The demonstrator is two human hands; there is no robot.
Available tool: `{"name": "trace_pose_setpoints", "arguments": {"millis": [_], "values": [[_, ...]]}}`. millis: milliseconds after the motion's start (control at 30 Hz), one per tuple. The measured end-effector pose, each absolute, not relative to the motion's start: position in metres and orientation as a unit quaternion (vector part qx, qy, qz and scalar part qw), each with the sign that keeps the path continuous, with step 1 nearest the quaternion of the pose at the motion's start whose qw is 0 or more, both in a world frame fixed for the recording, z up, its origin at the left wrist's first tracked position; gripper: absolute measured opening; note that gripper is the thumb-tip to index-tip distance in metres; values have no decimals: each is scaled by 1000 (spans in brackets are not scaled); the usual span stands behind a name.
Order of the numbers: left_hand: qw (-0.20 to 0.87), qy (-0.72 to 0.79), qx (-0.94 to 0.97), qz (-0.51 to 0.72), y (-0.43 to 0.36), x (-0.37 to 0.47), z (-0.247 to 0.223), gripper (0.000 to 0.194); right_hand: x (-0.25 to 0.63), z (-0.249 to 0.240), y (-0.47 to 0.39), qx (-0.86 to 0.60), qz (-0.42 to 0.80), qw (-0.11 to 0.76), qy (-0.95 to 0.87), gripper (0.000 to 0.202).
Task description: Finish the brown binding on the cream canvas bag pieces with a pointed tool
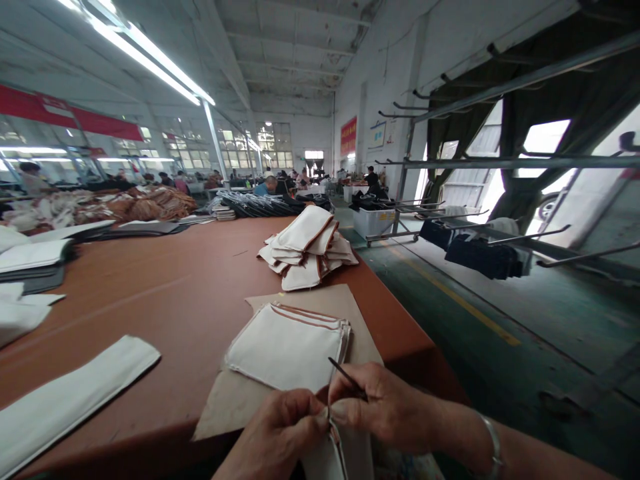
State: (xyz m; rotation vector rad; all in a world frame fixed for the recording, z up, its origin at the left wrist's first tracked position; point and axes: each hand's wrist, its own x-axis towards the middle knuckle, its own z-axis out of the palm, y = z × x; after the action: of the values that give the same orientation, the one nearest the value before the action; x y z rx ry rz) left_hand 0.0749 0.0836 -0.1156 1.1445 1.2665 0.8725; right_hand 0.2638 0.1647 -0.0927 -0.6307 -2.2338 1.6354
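At the worktop's (165,293) near edge, left hand (280,433) and right hand (385,407) pinch a cloth piece (325,460); the right also holds a thin tool (347,379). A neat stack (287,347) lies just beyond, apparently finished. A loose pile (307,247) farther along the right edge likely remains.

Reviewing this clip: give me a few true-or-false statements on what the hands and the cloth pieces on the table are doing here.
1. The right hand holds a thin dark tool. True.
2. Both hands rest flat on the table. False: the left hand and the right pinch a white fabric piece at the near edge.
3. A flat stack of white pieces lies on brown cardboard. True.
4. The heap of folded pieces farther back is black. False: white with brown trim.
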Motion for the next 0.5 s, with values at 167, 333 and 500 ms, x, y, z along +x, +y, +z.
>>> {"name": "trace_pose_setpoints", "arguments": {"millis": [167,333,500], "values": [[578,529,489,384,82,78,-124,40,264,-78,158,-261,421,207,-844,21],[559,538,478,412,76,78,-126,47,280,-78,154,-249,589,133,-757,53],[513,554,517,403,74,80,-121,43,293,-81,146,-221,651,27,-726,39]]}}
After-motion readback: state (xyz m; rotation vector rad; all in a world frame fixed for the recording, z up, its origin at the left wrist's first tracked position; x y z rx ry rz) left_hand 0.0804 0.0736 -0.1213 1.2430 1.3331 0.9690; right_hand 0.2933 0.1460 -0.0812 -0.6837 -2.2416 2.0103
